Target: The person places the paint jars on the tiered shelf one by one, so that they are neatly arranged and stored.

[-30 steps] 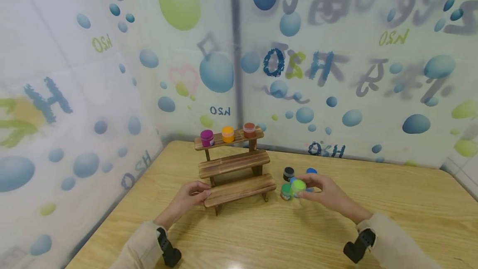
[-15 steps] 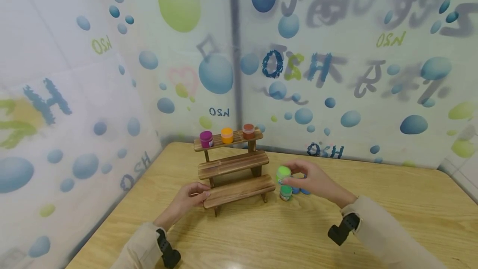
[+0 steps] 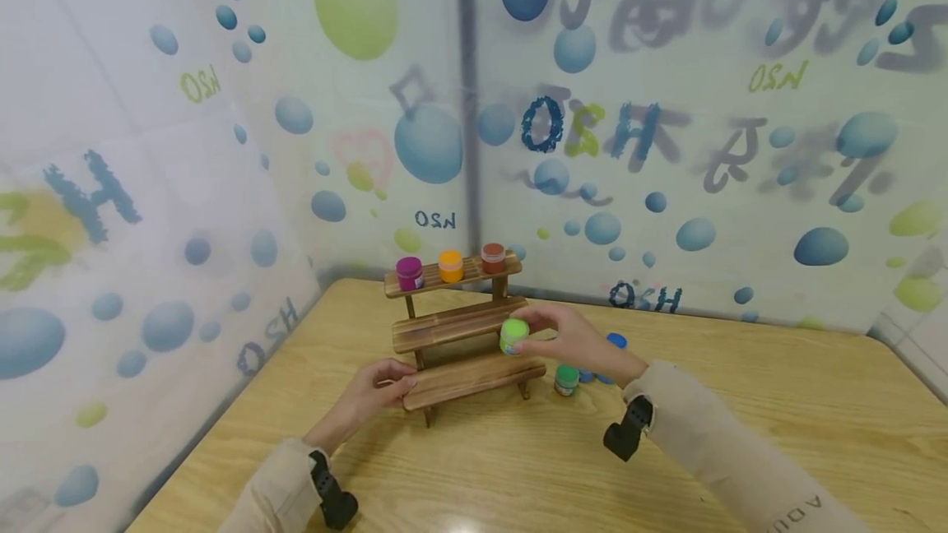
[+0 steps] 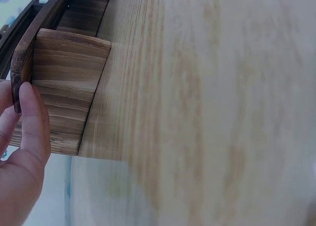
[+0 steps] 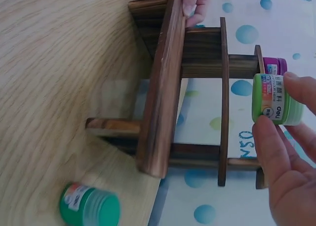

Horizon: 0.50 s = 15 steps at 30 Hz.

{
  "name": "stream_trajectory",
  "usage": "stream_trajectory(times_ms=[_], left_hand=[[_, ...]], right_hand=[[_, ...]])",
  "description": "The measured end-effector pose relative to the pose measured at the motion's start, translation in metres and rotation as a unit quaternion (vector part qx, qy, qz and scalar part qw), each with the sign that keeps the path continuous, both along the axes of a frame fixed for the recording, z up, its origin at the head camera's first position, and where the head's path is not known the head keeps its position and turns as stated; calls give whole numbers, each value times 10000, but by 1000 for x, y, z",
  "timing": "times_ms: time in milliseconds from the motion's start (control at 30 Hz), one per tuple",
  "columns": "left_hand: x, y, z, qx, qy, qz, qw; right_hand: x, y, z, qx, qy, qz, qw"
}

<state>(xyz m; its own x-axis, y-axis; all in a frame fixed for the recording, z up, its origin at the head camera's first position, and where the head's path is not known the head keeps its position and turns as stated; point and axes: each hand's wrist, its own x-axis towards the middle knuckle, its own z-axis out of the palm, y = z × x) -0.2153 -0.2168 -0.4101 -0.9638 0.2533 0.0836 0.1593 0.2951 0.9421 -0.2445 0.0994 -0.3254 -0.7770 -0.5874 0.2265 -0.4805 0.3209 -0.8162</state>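
- Across the top tier of the wooden stand (image 3: 474, 381) sit a purple jar (image 3: 410, 274), an orange jar (image 3: 450, 266) and a red-brown jar (image 3: 493, 258), left to right.
- On the table (image 3: 481, 467), just beyond the stand's right end, is a green jar (image 3: 567, 379); blue lids (image 3: 616, 341) show near it, partly hidden by the right hand (image 3: 573, 341).
- Pinched between the right thumb and fingers, which are parted only by its width, the light green jar (image 3: 514, 336) appears before the right end of the stand's lower tiers; whether it touches them cannot be told.
- The left hand (image 3: 375, 385) grips the bottom tier's left end, thumb against fingers.
- "deli" seems to read on the light green jar's label (image 5: 274, 98); mirrored "H2O" marks the wall (image 3: 355, 105).
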Motion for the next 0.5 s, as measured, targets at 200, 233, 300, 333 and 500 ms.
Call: stream_trajectory(times_ms=[200,233,300,333,500], left_hand=[[-2,0,-2,-23,2,22,10000],[-2,0,-3,-25,-8,33,10000],[-1,-1,-3,-26,-3,43,10000],[-1,-1,-2,-23,-5,46,10000],[-1,-1,-3,37,2,20,10000]], right_hand=[[-4,-21,9,89,168,105,9998],[-5,-25,10,90,175,142,9997],[-7,-33,12,119,170,202,9996],[-10,-37,12,129,158,232,9995],[-18,-57,14,75,33,445,9990]])
